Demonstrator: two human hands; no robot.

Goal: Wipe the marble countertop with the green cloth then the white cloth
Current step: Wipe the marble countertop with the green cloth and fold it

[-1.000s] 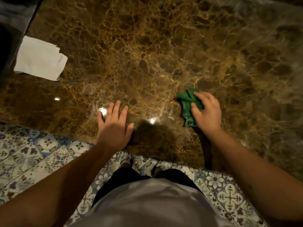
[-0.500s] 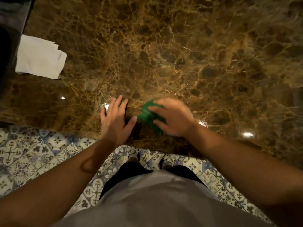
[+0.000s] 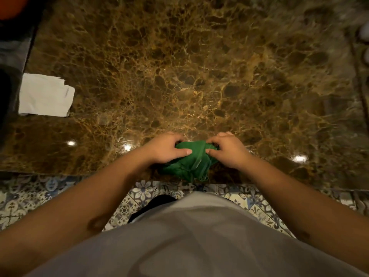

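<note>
Both my left hand [image 3: 165, 147] and right hand [image 3: 227, 149] gripped the bunched green cloth [image 3: 191, 164] at the marble counter [image 3: 199, 76] edge; the white cloth [image 3: 46, 95] lay far left.

Dim warm light; glare spots; corners perhaps blurred.

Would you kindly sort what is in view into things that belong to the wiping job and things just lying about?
Belongs to the job:
green cloth, bunched in the left hand and right hand
white cloth, lying flat at the left edge
marble countertop

Just lying about:
orange object, far left corner
pale object, right edge, blurred
</note>
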